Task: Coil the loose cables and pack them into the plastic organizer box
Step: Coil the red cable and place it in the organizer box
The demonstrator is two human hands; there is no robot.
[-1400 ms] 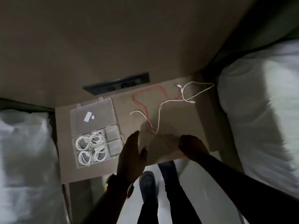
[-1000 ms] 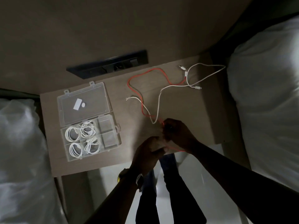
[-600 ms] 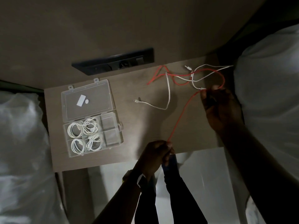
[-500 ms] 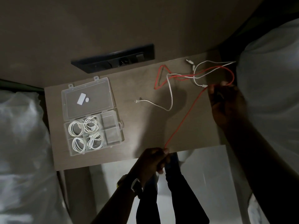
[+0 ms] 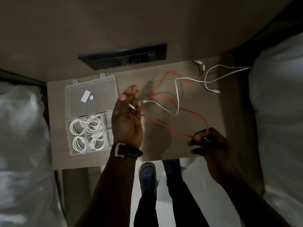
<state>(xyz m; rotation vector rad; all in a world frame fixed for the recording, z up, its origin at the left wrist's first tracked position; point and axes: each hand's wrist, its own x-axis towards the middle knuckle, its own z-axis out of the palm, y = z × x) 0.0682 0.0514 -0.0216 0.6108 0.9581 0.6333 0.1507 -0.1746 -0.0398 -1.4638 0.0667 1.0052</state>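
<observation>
A red cable [image 5: 165,124] stretches across the wooden bedside table [image 5: 164,145]. My left hand [image 5: 127,118] holds its plug end, palm up, just right of the clear plastic organizer box [image 5: 88,112]. My right hand [image 5: 207,140] pinches the same red cable near the table's front right edge. The rest of the red cable loops back and tangles with a loose white cable [image 5: 176,99] lying mid-table. Several coiled white cables [image 5: 86,131] fill the box's left compartments, and its lid lies open toward the wall. My left hand partly hides the right compartments.
A black socket panel [image 5: 124,57] is set in the wall behind the table. White bedding lies to the left [image 5: 21,136] and to the right [image 5: 277,112]. My legs and a shoe [image 5: 146,172] show below the table's front edge.
My left hand rose from the table's front edge to beside the box, carrying the red cable's end. My right hand came down from the back right to the front right, sliding along the cable.
</observation>
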